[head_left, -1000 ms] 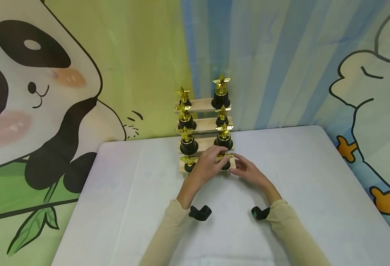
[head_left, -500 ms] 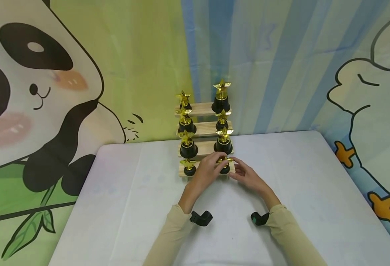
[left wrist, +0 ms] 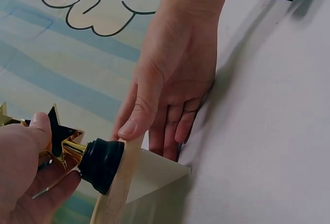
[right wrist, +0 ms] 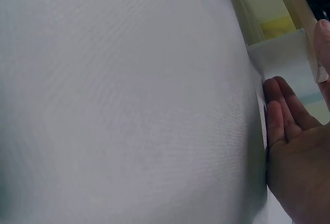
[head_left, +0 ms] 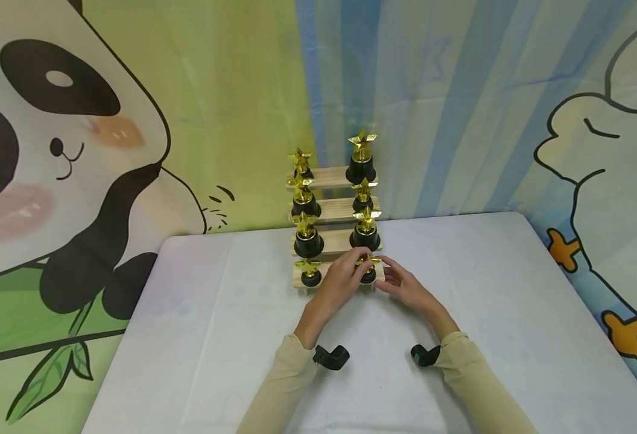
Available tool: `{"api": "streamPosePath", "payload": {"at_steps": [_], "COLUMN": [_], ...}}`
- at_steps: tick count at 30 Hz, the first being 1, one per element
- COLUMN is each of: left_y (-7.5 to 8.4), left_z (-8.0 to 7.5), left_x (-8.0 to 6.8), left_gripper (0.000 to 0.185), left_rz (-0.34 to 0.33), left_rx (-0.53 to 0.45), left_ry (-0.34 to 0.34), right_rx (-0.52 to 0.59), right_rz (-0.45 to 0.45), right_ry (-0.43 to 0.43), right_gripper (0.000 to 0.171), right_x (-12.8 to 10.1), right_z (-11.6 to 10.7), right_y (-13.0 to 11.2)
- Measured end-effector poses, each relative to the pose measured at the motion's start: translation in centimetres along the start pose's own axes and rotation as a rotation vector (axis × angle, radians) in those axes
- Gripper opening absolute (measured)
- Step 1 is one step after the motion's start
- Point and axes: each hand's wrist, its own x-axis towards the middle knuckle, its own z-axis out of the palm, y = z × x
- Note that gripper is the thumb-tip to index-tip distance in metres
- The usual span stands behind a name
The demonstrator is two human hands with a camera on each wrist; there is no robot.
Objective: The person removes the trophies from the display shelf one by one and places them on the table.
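A four-step wooden stand point(head_left: 336, 241) holds gold star trophies on black bases, two to a step. On the lowest step, my left hand point(head_left: 337, 280) is at the right-hand trophy point(head_left: 369, 275). Its thumb and fingers hold the gold star of that trophy point(left wrist: 101, 165) in the left wrist view, while the black base stands on the board point(left wrist: 121, 183). My right hand point(head_left: 405, 288) is at the step's right end. There its thumb touches the board's edge, and the other fingers extend down beside the white support point(right wrist: 289, 54) in the right wrist view.
The left trophy point(head_left: 310, 276) of the lowest step stands beside my left wrist. Behind the stand hangs a cartoon-printed cloth point(head_left: 231, 120). A white-covered table point(head_left: 188, 337) lies below. Black wrist devices point(head_left: 332, 357) are worn at both cuffs.
The head view has tilted slightly, so the stand appears a little lower than a second ago. Both hands keep nearly the same place at the lowest right trophy.
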Motion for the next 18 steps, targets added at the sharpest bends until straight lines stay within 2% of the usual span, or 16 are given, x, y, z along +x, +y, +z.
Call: {"api": "streamPosePath", "payload": {"at_steps": [10,18], "left_y": [-0.12,-0.29], "left_z": [0.31,0.54], "left_x": [-0.32,-0.40], "left_gripper": [0.030,0.028], "left_rz": [-0.038,-0.011], "left_rx": [-0.018,-0.010], "left_ry": [-0.002,0.018], "right_rx": [-0.005,0.003], "right_rz": [0.005,-0.019], "right_ry": [-0.006,-0.019], "right_gripper": [0.069,0.069], "right_x": [0.16,0.02], "right_z": [0.06,-0.16], "right_y": [0.08,0.07]}}
